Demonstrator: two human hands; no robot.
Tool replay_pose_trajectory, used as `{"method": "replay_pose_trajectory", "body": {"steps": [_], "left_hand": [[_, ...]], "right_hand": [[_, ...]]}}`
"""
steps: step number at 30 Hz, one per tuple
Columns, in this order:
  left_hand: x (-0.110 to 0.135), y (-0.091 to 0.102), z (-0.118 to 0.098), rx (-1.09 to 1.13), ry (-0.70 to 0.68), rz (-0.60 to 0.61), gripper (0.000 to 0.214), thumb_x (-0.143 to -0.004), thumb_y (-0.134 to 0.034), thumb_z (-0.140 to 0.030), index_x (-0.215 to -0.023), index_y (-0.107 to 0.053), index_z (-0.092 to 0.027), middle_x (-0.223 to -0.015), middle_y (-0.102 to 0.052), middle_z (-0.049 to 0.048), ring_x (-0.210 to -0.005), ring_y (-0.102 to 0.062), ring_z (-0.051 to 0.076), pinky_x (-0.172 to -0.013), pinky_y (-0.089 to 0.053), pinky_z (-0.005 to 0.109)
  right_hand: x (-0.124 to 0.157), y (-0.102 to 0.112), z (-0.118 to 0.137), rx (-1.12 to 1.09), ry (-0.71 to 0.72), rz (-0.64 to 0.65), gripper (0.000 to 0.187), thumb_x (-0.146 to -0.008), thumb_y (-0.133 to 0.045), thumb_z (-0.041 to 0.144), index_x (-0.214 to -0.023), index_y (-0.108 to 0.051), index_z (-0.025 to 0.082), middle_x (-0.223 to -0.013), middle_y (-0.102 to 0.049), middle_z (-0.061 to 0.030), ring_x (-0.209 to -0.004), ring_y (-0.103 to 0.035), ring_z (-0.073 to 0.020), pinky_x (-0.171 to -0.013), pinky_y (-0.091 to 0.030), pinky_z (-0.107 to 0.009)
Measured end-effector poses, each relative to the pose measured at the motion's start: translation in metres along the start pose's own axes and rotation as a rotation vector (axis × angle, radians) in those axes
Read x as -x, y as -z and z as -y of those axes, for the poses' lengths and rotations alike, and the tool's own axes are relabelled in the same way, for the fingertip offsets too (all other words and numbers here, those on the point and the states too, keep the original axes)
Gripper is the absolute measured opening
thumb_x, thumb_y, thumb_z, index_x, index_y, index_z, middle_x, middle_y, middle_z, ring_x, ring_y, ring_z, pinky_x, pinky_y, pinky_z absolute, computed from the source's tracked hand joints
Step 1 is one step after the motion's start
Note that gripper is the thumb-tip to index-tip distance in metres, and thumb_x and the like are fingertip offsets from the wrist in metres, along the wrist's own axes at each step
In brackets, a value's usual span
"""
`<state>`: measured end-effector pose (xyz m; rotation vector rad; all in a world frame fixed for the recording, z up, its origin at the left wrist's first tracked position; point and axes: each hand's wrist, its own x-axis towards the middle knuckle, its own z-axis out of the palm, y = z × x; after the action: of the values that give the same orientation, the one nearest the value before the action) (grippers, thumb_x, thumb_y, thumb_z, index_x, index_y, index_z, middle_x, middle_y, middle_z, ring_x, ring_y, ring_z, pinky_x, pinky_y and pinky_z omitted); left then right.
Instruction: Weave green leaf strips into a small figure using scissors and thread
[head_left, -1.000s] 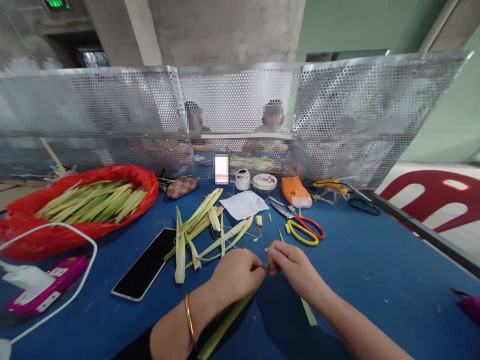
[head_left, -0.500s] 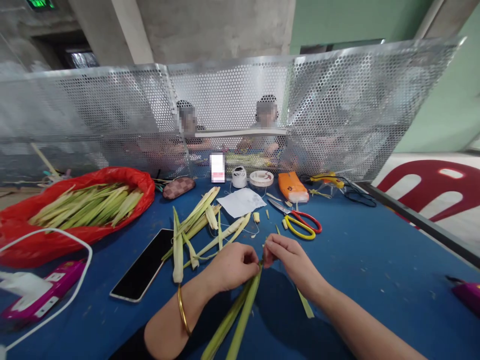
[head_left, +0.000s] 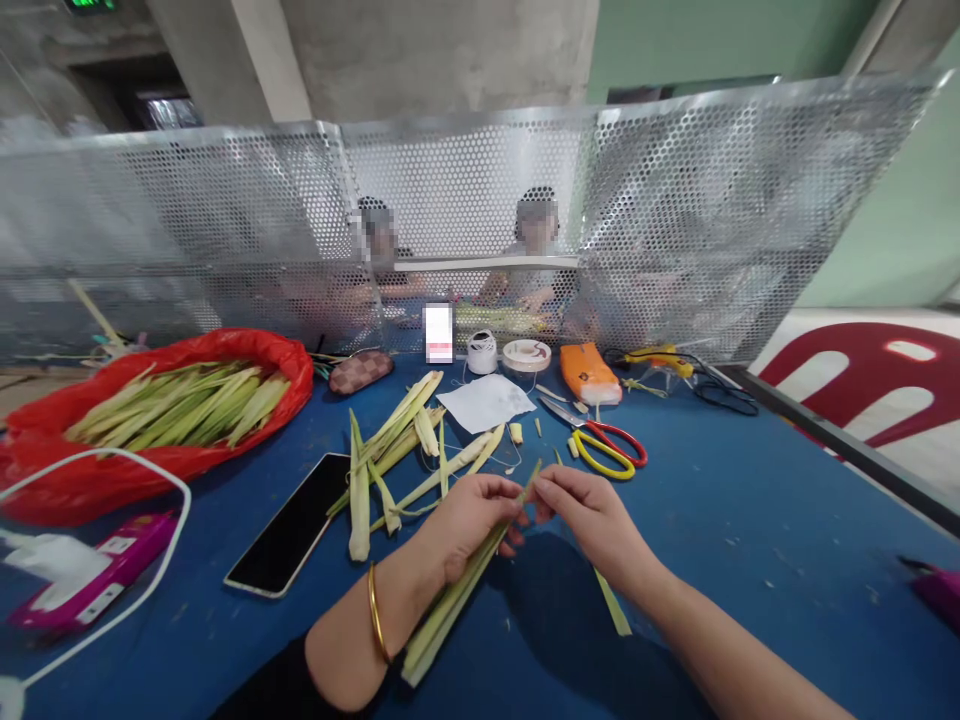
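My left hand (head_left: 484, 515) is closed around a bundle of long green corn husks (head_left: 450, 615), which slants from the lower middle up to a thin tip. Close against that tip, my right hand (head_left: 566, 495) is pinched shut; what lies between its fingertips is too small to make out. Beneath my right wrist a narrow green strip (head_left: 615, 605) lies on the blue table (head_left: 750, 560). Loose corn husks (head_left: 360, 500) lie in a crossed heap left of my hands. Scissors (head_left: 604, 450) with a red and a yellow handle rest beyond my right hand.
At the left, a red plastic bag (head_left: 289, 365) holds more husks, near a purple power strip (head_left: 105, 575) and a dark phone (head_left: 289, 525). White paper (head_left: 486, 402), a thread spool (head_left: 482, 355), tape (head_left: 526, 356) and an orange packet (head_left: 590, 375) stand before a perforated metal screen (head_left: 465, 160); people sit behind.
My left hand has turned and closed further round the husk bundle, whose two stalks now lie together. The bundle has shifted up and its tip shows above my fingers. My right hand stays pinched.
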<state>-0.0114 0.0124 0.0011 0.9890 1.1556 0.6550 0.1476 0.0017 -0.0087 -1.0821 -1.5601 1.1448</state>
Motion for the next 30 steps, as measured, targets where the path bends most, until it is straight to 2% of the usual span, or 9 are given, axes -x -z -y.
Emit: {"method": "replay_pose_trajectory", "body": {"steps": [4,8,15,23,30], "left_hand": [[0.0,0.001,-0.004,0.317,0.045,0.061,0.02,-0.066,-0.073,-0.014,-0.084,-0.063,-0.013,-0.068,-0.062,0.0015,-0.058,-0.059,0.012,-0.052,-0.048,0.023],[-0.002,0.002,-0.003,0.469,0.139,0.039,0.022,-0.067,-0.074,-0.008,-0.085,-0.063,-0.014,-0.075,-0.066,0.0025,-0.06,-0.061,0.012,-0.061,-0.053,0.026],[-0.005,0.003,0.001,0.537,0.16,0.074,0.021,-0.07,-0.073,-0.007,-0.087,-0.063,-0.015,-0.076,-0.067,0.0029,-0.063,-0.064,0.013,-0.066,-0.054,0.028],[-0.004,0.001,0.002,0.566,0.116,0.077,0.021,-0.071,-0.07,-0.005,-0.088,-0.061,-0.014,-0.077,-0.067,0.0035,-0.061,-0.064,0.012,-0.06,-0.054,0.026],[-0.002,-0.006,0.006,0.538,0.103,0.049,0.021,-0.072,-0.07,-0.006,-0.088,-0.059,-0.015,-0.073,-0.065,0.0008,-0.06,-0.061,0.01,-0.062,-0.055,0.026]], "right_hand": [[0.003,-0.003,-0.002,0.177,0.042,-0.045,0.024,-0.088,-0.051,0.035,-0.075,-0.063,0.019,-0.072,-0.064,-0.0013,-0.069,-0.058,-0.0158,-0.065,-0.043,-0.027],[0.005,-0.008,-0.005,0.285,0.006,-0.088,0.014,-0.083,-0.056,0.03,-0.079,-0.064,0.019,-0.073,-0.065,-0.0014,-0.067,-0.058,-0.0163,-0.063,-0.044,-0.027],[0.005,-0.008,-0.006,0.287,-0.041,-0.088,0.007,-0.076,-0.061,0.025,-0.077,-0.064,0.02,-0.069,-0.064,-0.0004,-0.065,-0.059,-0.0165,-0.06,-0.044,-0.026],[0.004,-0.007,-0.008,0.258,-0.05,-0.08,0.015,-0.077,-0.06,0.026,-0.082,-0.073,0.022,-0.08,-0.071,-0.0025,-0.074,-0.064,-0.019,-0.068,-0.046,-0.028],[0.003,-0.006,-0.009,0.232,-0.084,-0.092,0.018,-0.077,-0.059,0.03,-0.073,-0.074,0.019,-0.071,-0.071,-0.0037,-0.068,-0.063,-0.0194,-0.062,-0.045,-0.028]]}}
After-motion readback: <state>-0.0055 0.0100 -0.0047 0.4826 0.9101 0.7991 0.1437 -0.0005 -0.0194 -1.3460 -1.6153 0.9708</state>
